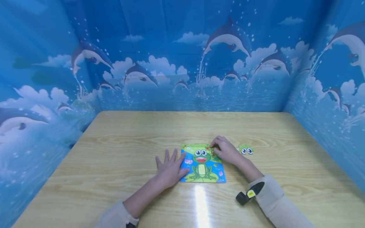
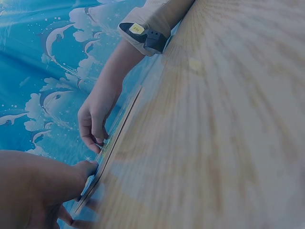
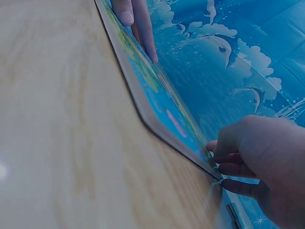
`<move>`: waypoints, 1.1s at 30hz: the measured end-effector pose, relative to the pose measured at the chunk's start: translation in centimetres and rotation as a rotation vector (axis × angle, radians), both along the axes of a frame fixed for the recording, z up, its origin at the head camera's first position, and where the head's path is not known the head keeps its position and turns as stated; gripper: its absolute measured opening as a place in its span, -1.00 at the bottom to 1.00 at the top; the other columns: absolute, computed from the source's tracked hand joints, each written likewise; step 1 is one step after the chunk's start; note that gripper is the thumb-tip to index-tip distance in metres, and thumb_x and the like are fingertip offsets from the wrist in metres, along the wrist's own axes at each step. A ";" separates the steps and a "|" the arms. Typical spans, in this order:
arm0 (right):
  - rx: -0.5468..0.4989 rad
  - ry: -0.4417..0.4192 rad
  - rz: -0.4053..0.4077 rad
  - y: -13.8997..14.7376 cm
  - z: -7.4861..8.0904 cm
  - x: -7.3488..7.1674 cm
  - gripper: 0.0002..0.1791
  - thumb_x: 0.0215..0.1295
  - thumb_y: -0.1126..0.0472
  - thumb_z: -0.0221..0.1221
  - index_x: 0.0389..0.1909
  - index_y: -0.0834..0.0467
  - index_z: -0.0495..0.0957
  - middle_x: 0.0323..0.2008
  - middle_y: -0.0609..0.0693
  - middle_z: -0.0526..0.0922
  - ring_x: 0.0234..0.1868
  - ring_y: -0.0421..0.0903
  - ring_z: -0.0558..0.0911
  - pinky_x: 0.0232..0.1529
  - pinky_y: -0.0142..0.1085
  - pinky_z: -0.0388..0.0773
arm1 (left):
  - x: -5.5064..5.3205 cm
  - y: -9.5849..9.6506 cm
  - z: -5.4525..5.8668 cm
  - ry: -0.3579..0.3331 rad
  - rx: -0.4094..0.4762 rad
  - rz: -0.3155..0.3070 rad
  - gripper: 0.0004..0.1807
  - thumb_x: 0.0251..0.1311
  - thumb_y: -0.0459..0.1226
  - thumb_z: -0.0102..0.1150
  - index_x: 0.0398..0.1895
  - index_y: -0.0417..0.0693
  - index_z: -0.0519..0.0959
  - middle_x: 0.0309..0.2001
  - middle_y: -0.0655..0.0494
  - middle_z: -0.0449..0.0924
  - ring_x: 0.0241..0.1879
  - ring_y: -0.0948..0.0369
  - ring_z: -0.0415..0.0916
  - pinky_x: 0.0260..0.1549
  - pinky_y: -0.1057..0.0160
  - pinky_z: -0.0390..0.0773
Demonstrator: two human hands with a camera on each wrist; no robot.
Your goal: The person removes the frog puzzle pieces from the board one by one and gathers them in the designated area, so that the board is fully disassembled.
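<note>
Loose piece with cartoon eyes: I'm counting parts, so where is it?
In the head view, the loose piece lies on the table, just right of the right hand and apart from the frog board.

Blue cloth [image 1: 159,28] hangs on three sides of the table [image 1: 131,129] — behind it and along its left and right — printed with leaping dolphins [image 1: 228,39], white clouds [image 1: 161,65] and rippling water [image 1: 159,101]. Faint folds run down the far side. The tabletop is pale with a wood grain — and a bright streak of light [image 1: 201,205] shines on its near part.
</note>
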State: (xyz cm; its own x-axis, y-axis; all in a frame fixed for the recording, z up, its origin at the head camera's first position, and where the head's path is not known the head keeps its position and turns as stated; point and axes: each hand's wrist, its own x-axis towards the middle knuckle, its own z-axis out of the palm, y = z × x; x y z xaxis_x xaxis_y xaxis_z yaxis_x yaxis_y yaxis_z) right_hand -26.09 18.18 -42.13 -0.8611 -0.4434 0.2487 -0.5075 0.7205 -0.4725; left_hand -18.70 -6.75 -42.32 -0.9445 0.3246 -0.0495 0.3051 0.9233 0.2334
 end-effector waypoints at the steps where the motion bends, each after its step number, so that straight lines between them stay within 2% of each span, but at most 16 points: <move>1: -0.002 0.001 0.000 0.0 0.0 0.0 -0.83 0.07 0.40 0.10 -0.30 0.22 0.57 -0.25 0.00 0.48 -0.12 0.01 0.45 -0.01 -0.10 0.42 | 0.0 0.0 0.0 0.000 -0.001 0.000 -0.25 0.21 0.24 -0.17 0.40 0.09 0.13 0.38 -0.19 -0.05 0.31 -0.27 -0.26 0.03 -0.46 -0.24; 8: -0.019 -0.007 -0.009 0.2 -0.1 -0.2 -0.87 0.12 0.39 0.12 -0.30 0.21 0.55 -0.25 0.00 0.49 -0.15 -0.02 0.45 -0.06 -0.13 0.44 | 0.0 0.0 0.0 0.006 0.004 -0.002 -0.25 0.21 0.23 -0.17 0.39 0.09 0.14 0.38 -0.19 -0.05 0.31 -0.28 -0.26 0.02 -0.47 -0.24; 14: -0.029 -0.074 -0.014 0.4 0.4 -0.2 -0.89 0.17 0.35 0.12 -0.28 0.17 0.56 -0.28 -0.05 0.50 -0.20 -0.07 0.46 -0.14 -0.16 0.46 | 0.0 0.0 0.0 0.014 0.004 -0.006 -0.25 0.22 0.23 -0.17 0.39 0.08 0.14 0.38 -0.19 -0.04 0.31 -0.28 -0.24 0.02 -0.47 -0.23; 18: 0.000 -0.119 0.048 1.0 0.9 -0.3 -0.81 0.18 0.27 0.17 -0.18 0.19 0.57 -0.24 -0.04 0.51 -0.18 -0.06 0.47 -0.12 -0.13 0.45 | 0.0 -0.1 0.0 0.018 0.003 -0.010 -0.25 0.22 0.23 -0.17 0.39 0.08 0.14 0.37 -0.20 -0.03 0.30 -0.28 -0.24 0.02 -0.47 -0.21; 23: 0.076 -0.165 0.155 1.8 1.3 -0.3 -0.57 0.12 0.14 0.26 0.02 0.18 0.53 -0.08 -0.01 0.47 -0.04 -0.02 0.43 0.00 -0.07 0.39 | 0.1 0.0 0.1 0.017 0.005 -0.011 -0.25 0.22 0.23 -0.18 0.39 0.07 0.14 0.37 -0.20 -0.03 0.30 -0.28 -0.23 0.02 -0.47 -0.22; 27: 0.091 -0.203 0.195 2.1 1.6 -0.2 -0.50 0.08 0.17 0.29 0.09 0.16 0.49 -0.02 0.01 0.43 0.03 0.00 0.39 0.06 -0.04 0.35 | 0.0 0.0 0.0 0.012 0.004 -0.009 -0.25 0.22 0.23 -0.18 0.40 0.07 0.13 0.37 -0.20 -0.04 0.30 -0.28 -0.24 0.02 -0.47 -0.23; 33: 0.099 -0.218 0.214 2.1 1.6 -0.1 -0.50 0.11 0.19 0.28 0.11 0.17 0.47 0.00 0.03 0.41 0.04 0.03 0.38 0.05 -0.02 0.35 | 0.0 0.0 0.0 0.010 -0.001 -0.009 -0.25 0.22 0.23 -0.19 0.40 0.08 0.12 0.38 -0.19 -0.05 0.31 -0.28 -0.24 0.02 -0.47 -0.24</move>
State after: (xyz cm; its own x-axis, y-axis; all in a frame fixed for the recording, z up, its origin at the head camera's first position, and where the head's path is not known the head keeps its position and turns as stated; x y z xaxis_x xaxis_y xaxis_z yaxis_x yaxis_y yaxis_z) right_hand -26.21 20.33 -40.48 -0.7737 -0.6333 0.0158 -0.5474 0.6558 -0.5199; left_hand -18.72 -6.75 -42.37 -0.9422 0.3327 -0.0406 0.3153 0.9208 0.2296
